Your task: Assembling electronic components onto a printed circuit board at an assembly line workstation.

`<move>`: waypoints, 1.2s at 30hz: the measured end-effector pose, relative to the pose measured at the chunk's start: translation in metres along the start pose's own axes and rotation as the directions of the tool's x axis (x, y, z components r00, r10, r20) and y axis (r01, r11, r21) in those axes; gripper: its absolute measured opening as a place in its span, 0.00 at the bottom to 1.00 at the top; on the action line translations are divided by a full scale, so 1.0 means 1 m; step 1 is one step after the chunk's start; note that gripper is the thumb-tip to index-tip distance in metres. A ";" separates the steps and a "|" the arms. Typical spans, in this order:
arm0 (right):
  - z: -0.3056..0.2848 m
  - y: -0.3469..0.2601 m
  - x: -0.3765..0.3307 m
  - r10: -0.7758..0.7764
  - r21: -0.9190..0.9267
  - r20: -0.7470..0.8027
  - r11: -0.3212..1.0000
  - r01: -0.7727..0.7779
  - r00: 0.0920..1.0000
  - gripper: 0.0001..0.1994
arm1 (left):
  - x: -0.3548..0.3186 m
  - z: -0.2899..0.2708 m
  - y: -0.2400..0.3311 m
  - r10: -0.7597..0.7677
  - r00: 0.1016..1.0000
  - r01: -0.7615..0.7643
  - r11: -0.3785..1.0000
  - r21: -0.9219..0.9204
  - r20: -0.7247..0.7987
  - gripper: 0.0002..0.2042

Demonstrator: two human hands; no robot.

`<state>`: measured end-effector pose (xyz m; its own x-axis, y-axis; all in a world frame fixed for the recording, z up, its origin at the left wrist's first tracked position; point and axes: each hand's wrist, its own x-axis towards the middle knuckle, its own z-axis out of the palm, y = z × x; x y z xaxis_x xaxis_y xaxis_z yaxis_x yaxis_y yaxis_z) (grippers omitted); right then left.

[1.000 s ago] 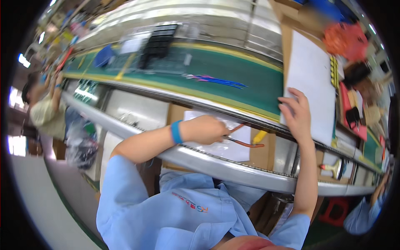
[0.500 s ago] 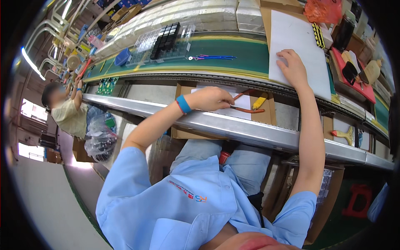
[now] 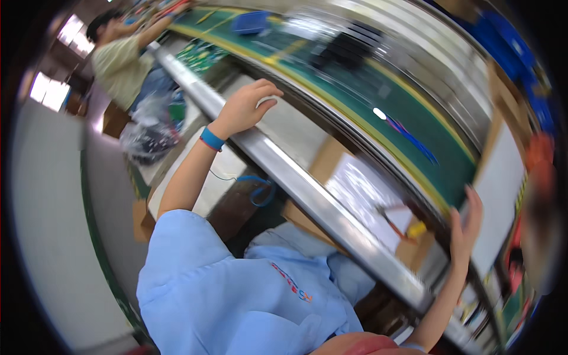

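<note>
My left hand (image 3: pixel 245 107), with a blue wristband, is raised over the metal rail (image 3: pixel 284 160), its thumb and fingers apart and nothing between them. My right hand (image 3: pixel 465 234) is at the near edge of the green conveyor belt (image 3: pixel 438 183), beside a white sheet (image 3: pixel 497 195); its fingers are spread and hold nothing. Between the hands, behind the rail, a cardboard box (image 3: pixel 326 155) contains white paper (image 3: pixel 361 186) and red-handled pliers (image 3: pixel 391 223). A yellow-handled tool (image 3: pixel 416 229) lies beside the pliers. Blue wires (image 3: pixel 417 145) with a white end rest on the belt, blurred.
Farther along the belt are a black compartment tray (image 3: pixel 349 44) and a blue bin (image 3: pixel 249 22). Green circuit boards (image 3: pixel 201 56) lie at the left, past my left hand. A seated person (image 3: pixel 121 62) works at the far left, near a clear plastic bag (image 3: pixel 151 133).
The view has swung left and tilted. My left hand has left the pliers, which now lie in the box, and moved left along the rail. My right hand has come off the white sheet.
</note>
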<state>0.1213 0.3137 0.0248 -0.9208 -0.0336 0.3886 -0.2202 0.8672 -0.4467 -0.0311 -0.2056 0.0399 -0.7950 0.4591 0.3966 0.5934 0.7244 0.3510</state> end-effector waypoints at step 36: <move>-0.038 0.085 -0.027 0.358 -0.164 -0.417 0.874 -0.457 0.835 0.20 | -0.012 -0.037 -0.128 -0.335 0.934 0.349 0.788 0.507 -0.122 0.27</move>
<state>0.1400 0.4076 0.0068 -0.7136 0.4897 0.5010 0.2806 0.8550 -0.4361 -0.0927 -0.3226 0.0220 -0.9262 0.1231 0.3564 0.1260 0.9919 -0.0150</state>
